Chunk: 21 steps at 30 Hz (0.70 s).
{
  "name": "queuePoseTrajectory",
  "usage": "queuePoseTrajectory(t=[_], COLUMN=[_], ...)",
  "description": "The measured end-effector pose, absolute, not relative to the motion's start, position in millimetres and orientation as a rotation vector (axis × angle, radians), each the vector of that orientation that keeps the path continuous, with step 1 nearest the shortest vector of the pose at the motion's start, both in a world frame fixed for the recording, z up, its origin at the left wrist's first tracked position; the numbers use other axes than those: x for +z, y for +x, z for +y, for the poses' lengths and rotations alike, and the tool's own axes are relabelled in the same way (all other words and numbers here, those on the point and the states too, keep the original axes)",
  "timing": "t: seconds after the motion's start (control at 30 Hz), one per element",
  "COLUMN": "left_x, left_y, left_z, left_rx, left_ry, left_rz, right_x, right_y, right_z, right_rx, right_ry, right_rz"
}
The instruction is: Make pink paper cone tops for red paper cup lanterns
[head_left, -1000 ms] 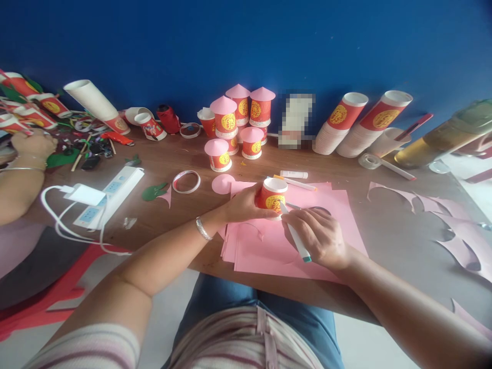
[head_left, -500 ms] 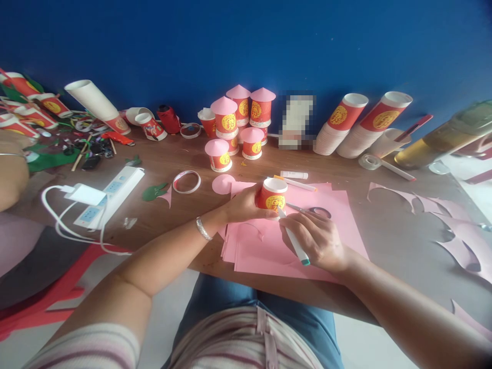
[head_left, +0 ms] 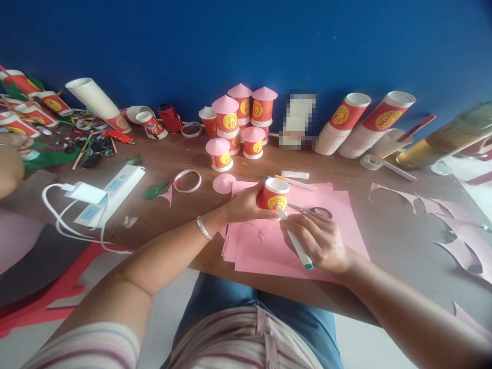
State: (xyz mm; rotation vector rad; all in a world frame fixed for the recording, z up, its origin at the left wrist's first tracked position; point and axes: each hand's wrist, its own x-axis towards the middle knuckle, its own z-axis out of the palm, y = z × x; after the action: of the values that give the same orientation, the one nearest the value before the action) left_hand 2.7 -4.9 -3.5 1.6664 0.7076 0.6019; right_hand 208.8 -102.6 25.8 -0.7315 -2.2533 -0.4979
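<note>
My left hand (head_left: 248, 204) is closed around a red paper cup (head_left: 275, 196) with a yellow round emblem and a white rim, its mouth facing up. A white marker (head_left: 299, 243) with a teal end is gripped in my right hand (head_left: 319, 241), its tip at the cup's emblem. Both hands are over a stack of pink paper sheets (head_left: 261, 256). Just behind my right hand lie scissors (head_left: 321, 211) on the paper. Past the cup are an orange-and-white marker (head_left: 298, 183), a white cap-like tube (head_left: 295, 175) and a pink paper disc (head_left: 224, 183).
Cups with pink cone roofs (head_left: 225, 115) stand by the blue wall. Stacked cups (head_left: 342, 123) lean at the right, near tape (head_left: 371, 162) and a bottle (head_left: 434, 146). Pink offcuts (head_left: 457, 251) lie right; a power strip (head_left: 109, 197) left. Another person's hand (head_left: 19, 142) shows far left.
The cup and both my hands keep nearly the same pose, with the marker tip still at the emblem. At the far left, the other person's hand has come into view.
</note>
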Motion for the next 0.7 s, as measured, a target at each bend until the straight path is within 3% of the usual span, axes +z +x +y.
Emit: queuePoseTrajectory(t=[0.7], left_x=[-3.6], left_y=[3.6], left_z=[-7.5], left_rx=[0.611], left_ry=[1.812], left_rz=[0.78], right_x=[23.4], right_y=[210.0], right_z=[-100.5], right_rx=[-0.5], right_ry=[-0.747], right_rz=[-2.277])
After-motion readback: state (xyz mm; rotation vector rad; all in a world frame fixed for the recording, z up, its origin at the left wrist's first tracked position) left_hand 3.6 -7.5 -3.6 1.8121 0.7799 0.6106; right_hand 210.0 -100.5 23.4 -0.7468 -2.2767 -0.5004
